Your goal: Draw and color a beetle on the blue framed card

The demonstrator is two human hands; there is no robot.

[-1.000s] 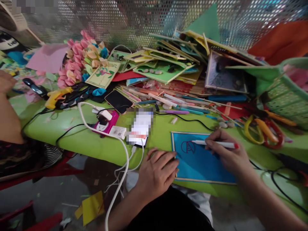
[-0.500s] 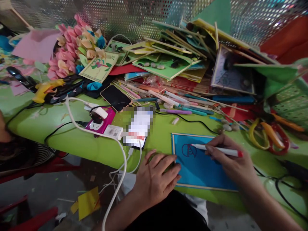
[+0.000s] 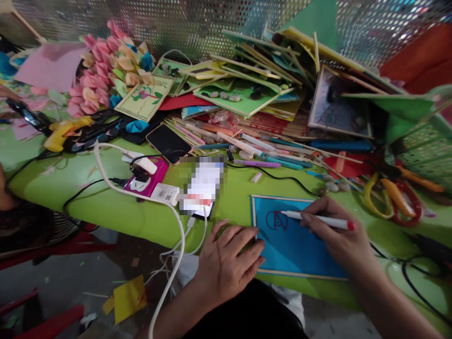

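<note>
A blue card (image 3: 293,245) with a pale border lies near the front edge of the green table (image 3: 88,197). My right hand (image 3: 339,235) is closed round a white pen with a red cap (image 3: 319,220); its tip rests on a small dark round drawing at the card's upper left. My left hand (image 3: 229,261) lies flat with fingers spread, pressing the card's left edge and the table beside it.
A phone (image 3: 201,188), a pink charger block (image 3: 148,176) and white cables (image 3: 169,263) sit left of the card. Behind are pens, stacked craft cards (image 3: 240,89), paper flowers (image 3: 106,70), a yellow glue gun (image 3: 65,132), scissors (image 3: 395,197) and a green basket (image 3: 423,146). Another person's arm (image 3: 5,193) is at far left.
The view has shifted slightly left and steadied. The pen tip moved a little within the round drawing. My left hand has stayed on the card's edge.
</note>
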